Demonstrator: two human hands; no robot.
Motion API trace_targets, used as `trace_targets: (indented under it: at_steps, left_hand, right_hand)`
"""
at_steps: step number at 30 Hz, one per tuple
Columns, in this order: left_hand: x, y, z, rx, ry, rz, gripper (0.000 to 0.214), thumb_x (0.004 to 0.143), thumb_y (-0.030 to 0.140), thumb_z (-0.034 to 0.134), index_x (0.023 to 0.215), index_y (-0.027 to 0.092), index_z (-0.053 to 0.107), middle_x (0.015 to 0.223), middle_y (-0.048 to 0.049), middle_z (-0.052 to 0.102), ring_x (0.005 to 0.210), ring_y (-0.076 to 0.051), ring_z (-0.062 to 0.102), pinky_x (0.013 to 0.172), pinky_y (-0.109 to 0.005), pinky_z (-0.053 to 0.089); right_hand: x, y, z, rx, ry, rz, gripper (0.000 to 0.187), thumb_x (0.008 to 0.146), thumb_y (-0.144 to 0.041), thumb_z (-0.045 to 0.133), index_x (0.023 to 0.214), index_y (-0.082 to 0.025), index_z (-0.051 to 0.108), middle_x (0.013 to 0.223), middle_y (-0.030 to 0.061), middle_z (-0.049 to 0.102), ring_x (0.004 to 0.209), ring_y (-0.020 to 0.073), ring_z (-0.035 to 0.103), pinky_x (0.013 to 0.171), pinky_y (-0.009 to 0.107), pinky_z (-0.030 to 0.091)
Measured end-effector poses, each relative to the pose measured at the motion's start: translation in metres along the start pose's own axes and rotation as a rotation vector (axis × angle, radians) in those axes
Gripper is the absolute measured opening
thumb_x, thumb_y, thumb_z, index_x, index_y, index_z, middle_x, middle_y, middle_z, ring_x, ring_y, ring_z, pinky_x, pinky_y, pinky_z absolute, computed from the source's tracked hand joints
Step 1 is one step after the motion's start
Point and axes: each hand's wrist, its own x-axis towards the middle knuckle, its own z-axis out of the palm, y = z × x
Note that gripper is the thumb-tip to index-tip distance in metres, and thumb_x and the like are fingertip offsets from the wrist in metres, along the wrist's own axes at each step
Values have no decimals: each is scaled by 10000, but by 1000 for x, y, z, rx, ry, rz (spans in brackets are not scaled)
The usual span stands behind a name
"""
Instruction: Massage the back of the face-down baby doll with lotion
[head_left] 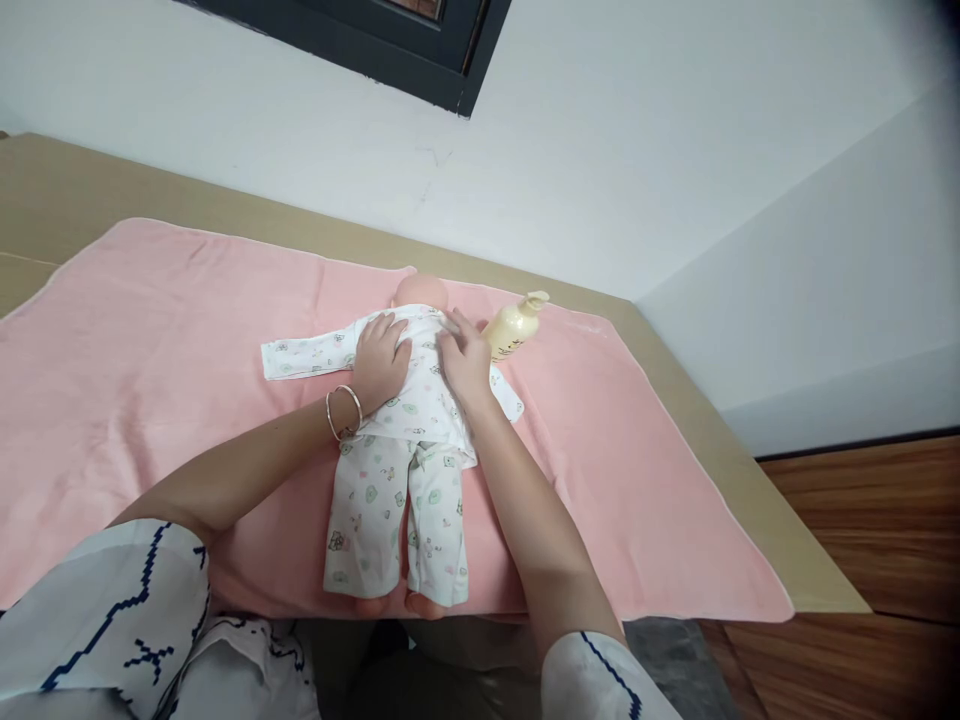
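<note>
A baby doll [421,290] lies stretched out on a pink blanket [225,300], its head away from me and its feet at the near edge. White printed pyjama pants [367,515] cover its legs, and a matching pyjama top [420,410] lies over its body. The left sleeve extends flat to the side; the right one is partly hidden by my forearm. My left hand [382,358], with a bracelet at the wrist, rests on the top with its fingers stretched out. Near the doll's right-side shoulder, my right hand [466,358] has its fingers bent and closed on the fabric.
A pale yellow pump bottle [514,327] lies tilted on the blanket, just beyond my right hand. The blanket covers most of a tan table [660,345] that stands against a white wall. A dark-framed window [420,45] is above, and wooden panels [877,520] are at the right.
</note>
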Motion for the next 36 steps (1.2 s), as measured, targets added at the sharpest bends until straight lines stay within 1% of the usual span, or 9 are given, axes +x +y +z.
trace_targets:
  at_steps: [3,9,13,15,19,24,29,34,36]
  left_hand:
    - [-1,-3,2,-15,25,13,405,965,288,408,1259,125,634,1412,-168,594,1387,-291,480,1222,-503,343]
    - [-3,-4,3,-23,52,19,387,950,273,414,1240,137,631,1387,-154,612,1365,-280,497,1219,-503,351]
    - [-3,-2,1,-16,40,7,382,947,277,418,1242,156,629,1397,-137,610,1367,-274,497,1218,-501,353]
    - [-3,0,-1,-12,19,-5,392,951,280,411,1252,147,623,1407,-144,601,1377,-269,489,1231,-489,336]
    - [-4,2,-3,-3,-2,-30,402,950,276,401,1272,156,609,1424,-140,590,1396,-263,473,1241,-498,318]
    - [-4,2,-3,-3,-4,-29,407,949,273,400,1275,150,610,1429,-141,584,1399,-263,467,1241,-491,321]
    - [-3,2,-3,-2,-11,-40,409,949,280,403,1280,155,609,1427,-133,587,1398,-263,468,1243,-492,317]
    - [-4,3,-3,10,-11,-25,421,938,284,416,1277,135,616,1423,-144,590,1391,-271,475,1238,-485,326]
    - [-3,4,-3,27,-23,-29,443,928,280,429,1313,131,588,1450,-153,569,1414,-283,455,1243,-502,312]
  right_hand:
    - [-8,-13,2,-94,58,-104,429,903,-243,474,1287,-166,650,1405,105,632,1399,241,505,1246,489,302]
    - [-15,-30,4,-202,-114,-74,429,914,-221,444,1266,-127,669,1416,149,616,1399,284,505,1206,504,363]
    - [-15,-37,-3,-185,-15,-75,477,923,-246,427,1354,-145,604,1486,132,553,1443,277,447,1229,511,326]
    - [-16,-37,-1,-212,-28,-70,489,926,-250,418,1381,-170,581,1527,111,511,1476,271,398,1253,532,268]
    - [-16,-35,2,-273,-186,-85,474,936,-253,401,1359,-176,601,1526,106,514,1479,278,395,1258,559,237]
    - [-11,-34,-5,-257,-64,-128,494,942,-239,382,1405,-195,548,1561,88,470,1497,242,363,1259,528,252]
    - [-9,-32,-5,-255,-212,-67,466,944,-266,418,1366,-172,589,1530,111,509,1480,277,394,1257,549,241]
    - [-8,-33,-6,-177,-70,-99,486,948,-262,402,1400,-173,556,1551,102,483,1488,238,383,1260,494,266]
    - [-6,-30,-4,-192,-139,-121,482,947,-256,398,1393,-187,567,1559,90,475,1497,245,368,1264,520,246]
